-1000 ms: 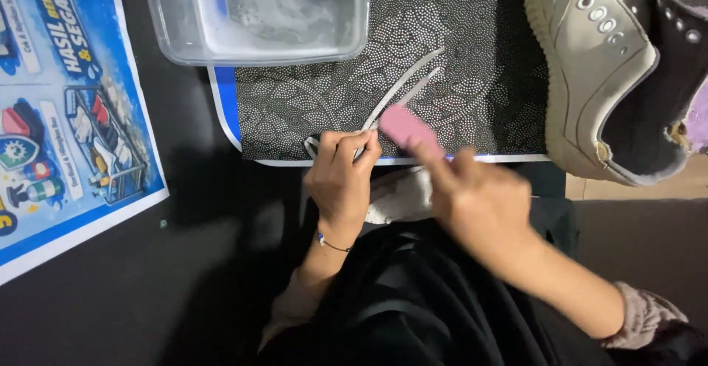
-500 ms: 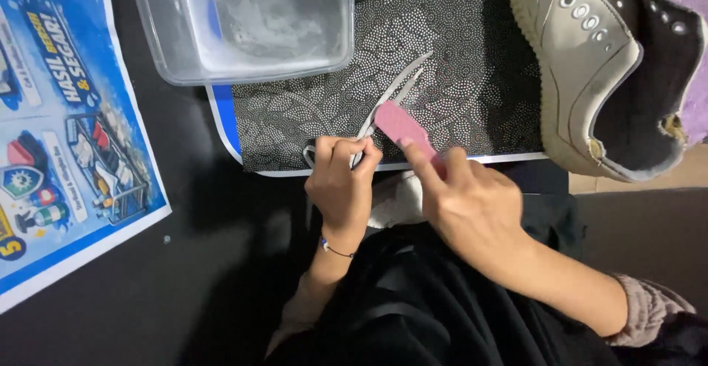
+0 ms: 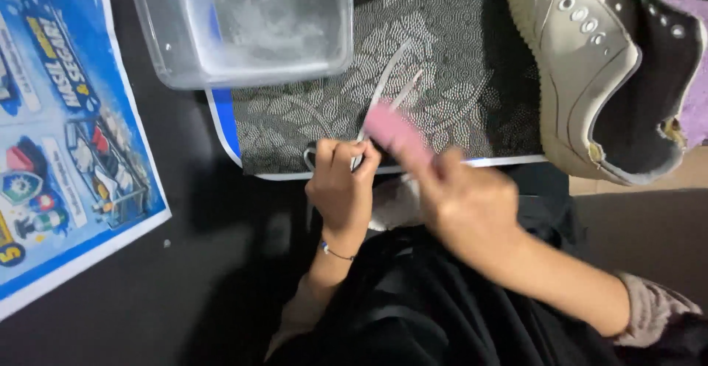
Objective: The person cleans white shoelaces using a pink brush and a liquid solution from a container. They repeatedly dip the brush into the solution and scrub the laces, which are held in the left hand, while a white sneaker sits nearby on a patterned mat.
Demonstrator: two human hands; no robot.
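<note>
Black worktop (image 3: 206, 277) seen from above, w/ a grey mat patterned in pale dotted leaves (image 3: 457, 100) laid across its far side; the mat's near edge shows a blue-and-white border.

Left hand (image 3: 343, 189) sits at the mat's near edge, fingers pinched shut on one end of a flat off-white shoelace (image 3: 387, 93). The lace runs away from the hand diagonally across the mat, in two thin strips lying close together. A thin bead bracelet (image 3: 335, 252) circles the left wrist.

Right hand (image 3: 468, 211) is just beside the left, blurred, grip closed on a small pink oblong block, prob. a brush or eraser (image 3: 394, 134). The block's far end lies over the lace, approx. where the lace leaves the left fingers; can't tell if it actually touches.

Top centre-left: clear plastic rectangular tub holding cloudy water (image 3: 243, 19), partly on the mat. Top right: worn cream low-top sneaker w/ dark lining and empty eyelets (image 3: 590, 64), on its side, well apart from the hands. Left: glossy blue printed poster (image 3: 59, 130) flat on the worktop. Black clothing (image 3: 413, 314) fills the bottom centre.
</note>
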